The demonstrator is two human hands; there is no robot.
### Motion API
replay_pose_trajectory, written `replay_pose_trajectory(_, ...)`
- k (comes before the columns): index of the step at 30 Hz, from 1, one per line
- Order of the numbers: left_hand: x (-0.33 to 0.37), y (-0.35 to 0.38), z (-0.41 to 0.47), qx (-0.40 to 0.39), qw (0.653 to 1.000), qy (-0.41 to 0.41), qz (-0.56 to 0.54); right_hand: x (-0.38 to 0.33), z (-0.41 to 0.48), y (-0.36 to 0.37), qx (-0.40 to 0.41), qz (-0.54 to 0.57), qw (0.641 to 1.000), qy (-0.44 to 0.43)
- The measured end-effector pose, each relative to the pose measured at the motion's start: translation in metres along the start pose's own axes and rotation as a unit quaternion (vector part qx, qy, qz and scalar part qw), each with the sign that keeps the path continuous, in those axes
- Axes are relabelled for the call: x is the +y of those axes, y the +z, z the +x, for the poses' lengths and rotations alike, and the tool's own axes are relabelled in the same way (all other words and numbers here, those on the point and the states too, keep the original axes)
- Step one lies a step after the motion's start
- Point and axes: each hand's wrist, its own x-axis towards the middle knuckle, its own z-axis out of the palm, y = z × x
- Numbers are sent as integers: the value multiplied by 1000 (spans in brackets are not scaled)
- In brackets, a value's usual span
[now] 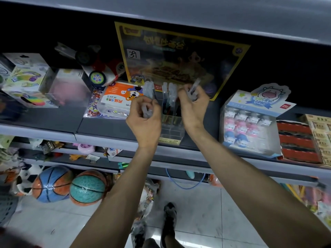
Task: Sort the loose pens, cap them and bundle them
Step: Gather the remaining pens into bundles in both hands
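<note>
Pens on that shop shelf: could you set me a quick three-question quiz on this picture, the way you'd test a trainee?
1. True or false: the left hand and the right hand each hold pens.
2. What stands on the shelf between the two hands? A) a clear holder with more pens in it B) a basketball C) a shoe
3. Fill in: the white tag on the yellow-bordered box reads ___.
Key: 1 true; 2 A; 3 39.
</note>
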Motion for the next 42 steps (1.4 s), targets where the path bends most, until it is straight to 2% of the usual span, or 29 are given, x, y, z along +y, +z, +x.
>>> replay_pose_trajectory(8, 5, -5, 0, -44, 999, 1, 6, 3, -3, -9, -20, -20, 1000, -13)
replay_pose_trajectory(13, 11, -14, 2, -68, 997, 0, 43, -1, -3, -22, -100, -44, 993, 54)
replay_pose_trajectory(21, 31, -33, 21, -135, 984, -2, 115, -22, 2, -48, -169, -111, 974, 104)
replay_pose_trajectory(24, 36, -39, 21, -170, 972, -22, 162, -26, -3, -59, -225, -180, 949, 131)
replay_pose_trajectory(27, 39, -46, 19, -208, 944, -61, 250, -29, -10, -68, -246, -275, 920, 132)
replay_pose_trajectory(30, 42, -57, 16, -223, 914, -83, 330, -31, -14, -74, -254, -338, 900, 104)
replay_pose_trajectory(34, 56, -70, 11, -246, 892, -80, 370, -45, -26, -81, -280, -401, 869, 82)
replay_pose_trajectory(37, 74, -81, 9, -280, 864, -85, 410, -60, -39, -87, -302, -435, 847, 51)
replay_pose_trajectory(40, 98, -97, 1, -322, 822, -101, 459, -74, -60, -88, -334, -482, 810, 4)
replay_pose_trajectory(42, 115, -112, -7, -329, 814, -113, 466, -83, -78, -84, -360, -510, 781, -22)
